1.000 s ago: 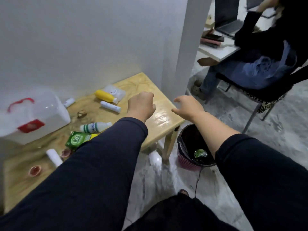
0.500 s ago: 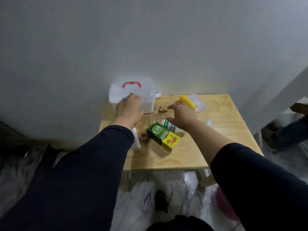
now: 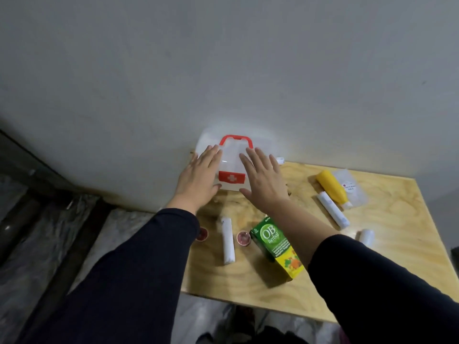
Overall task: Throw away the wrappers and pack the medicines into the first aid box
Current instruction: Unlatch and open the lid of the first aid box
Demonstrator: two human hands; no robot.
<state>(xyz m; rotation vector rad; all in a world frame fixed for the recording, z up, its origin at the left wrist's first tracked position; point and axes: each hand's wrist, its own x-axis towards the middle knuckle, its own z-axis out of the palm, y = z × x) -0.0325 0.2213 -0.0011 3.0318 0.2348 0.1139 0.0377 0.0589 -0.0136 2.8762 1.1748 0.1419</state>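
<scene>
First aid box (image 3: 232, 160), one of it, stands at the back left of the wooden desk (image 3: 372, 256) against the grey wall: a translucent white case with a red handle on top and a red latch bearing a white cross on its front. Medicines on the desk count as one green and yellow carton (image 3: 275, 247) marked "OB herbal", one yellow bottle (image 3: 331, 187), two long white tubes (image 3: 228, 240) (image 3: 332, 212), one short white tube (image 3: 367, 236) near the right edge, a white cap-like end (image 3: 280, 160) peeping from behind the box, two small red cups (image 3: 243, 238) (image 3: 201, 234) and one clear packet (image 3: 350, 188). Half a second earlier the left hand rested curled on the box's front and the right hand hung loosely over the carton; both now reach the box. The left hand (image 3: 198, 180) lies flat on its left side, the right hand (image 3: 263, 180) on its right side, each grip wide with fingers spread and holding nothing
</scene>
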